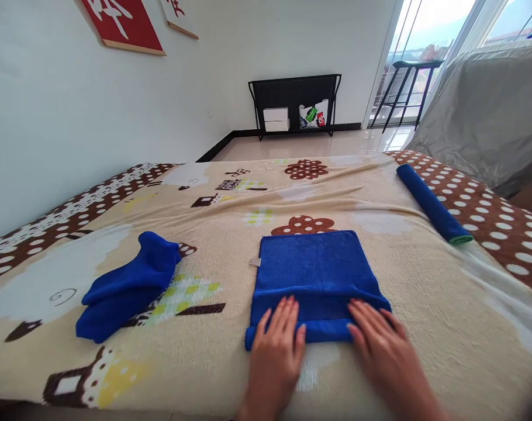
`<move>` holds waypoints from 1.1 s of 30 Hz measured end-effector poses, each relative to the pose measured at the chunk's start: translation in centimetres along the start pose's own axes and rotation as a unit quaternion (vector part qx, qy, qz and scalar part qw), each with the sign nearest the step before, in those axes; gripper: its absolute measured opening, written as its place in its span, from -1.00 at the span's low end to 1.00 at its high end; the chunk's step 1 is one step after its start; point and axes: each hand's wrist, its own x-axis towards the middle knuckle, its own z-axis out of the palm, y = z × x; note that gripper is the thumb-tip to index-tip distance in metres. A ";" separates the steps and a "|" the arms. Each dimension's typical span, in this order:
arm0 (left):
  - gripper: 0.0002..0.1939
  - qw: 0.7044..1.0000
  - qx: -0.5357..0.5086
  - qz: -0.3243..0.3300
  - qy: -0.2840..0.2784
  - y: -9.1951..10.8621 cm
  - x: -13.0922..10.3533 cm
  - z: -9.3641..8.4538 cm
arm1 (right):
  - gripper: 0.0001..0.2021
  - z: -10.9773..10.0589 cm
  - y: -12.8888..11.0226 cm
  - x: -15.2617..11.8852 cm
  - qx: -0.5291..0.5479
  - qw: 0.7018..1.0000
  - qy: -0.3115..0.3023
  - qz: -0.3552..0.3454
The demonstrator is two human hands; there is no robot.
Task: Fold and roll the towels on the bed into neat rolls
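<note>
A blue cloth (pixel 312 263) lies flat in front of me, its near edge rolled into a narrow tube and a small white tag on its left side. My left hand (pixel 277 339) rests on the left part of the roll, palm down, fingers stretched forward. On the right end lies my right hand (pixel 380 339), also palm down with its fingers spread. A crumpled blue cloth (pixel 128 286) sits to the left. Off to the right is a tightly rolled blue cloth (pixel 432 202) with a green edge at its near end.
A patterned blanket (pixel 222 228) with some wrinkles covers the bed. Beyond it stand a black rack (pixel 294 96) against the wall and a dark stool (pixel 408 88) by the window. A grey cover (pixel 494 105) drapes something at the right.
</note>
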 end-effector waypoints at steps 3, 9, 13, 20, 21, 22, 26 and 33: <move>-0.59 0.996 0.063 -0.057 0.041 -2.8 -1.3 -0.3 | -0.64 -0.4 3.4 -1.3 -0.025 0.998 0.020 0.046; -0.56 0.999 -0.019 0.022 0.017 1.7 1.0 0.0 | -0.69 -0.5 -2.7 0.8 0.053 0.998 0.030 -0.012; -0.57 0.999 -0.031 0.019 -0.009 1.1 1.2 0.1 | -0.64 0.3 -1.6 0.9 0.051 0.999 -0.014 0.009; -0.60 0.997 0.062 -0.037 0.041 -1.7 -0.6 0.1 | -0.65 -0.4 1.7 -1.0 -0.040 0.997 0.049 0.034; -0.58 0.998 0.046 -0.023 0.034 -0.6 -0.1 0.3 | -0.66 -0.4 0.3 -0.4 -0.026 0.999 0.045 0.004; -0.56 1.000 0.024 -0.003 0.018 0.6 0.5 0.4 | -0.65 -0.3 -1.3 0.4 -0.010 0.999 0.029 -0.030; -0.52 0.999 -0.001 0.006 -0.046 2.0 2.0 0.6 | -0.58 0.7 -3.0 2.4 0.006 0.998 -0.042 -0.048; -0.52 0.989 0.097 -0.108 -0.001 -4.0 -1.0 0.0 | -0.50 0.9 4.4 -0.3 -0.054 0.995 -0.009 0.086</move>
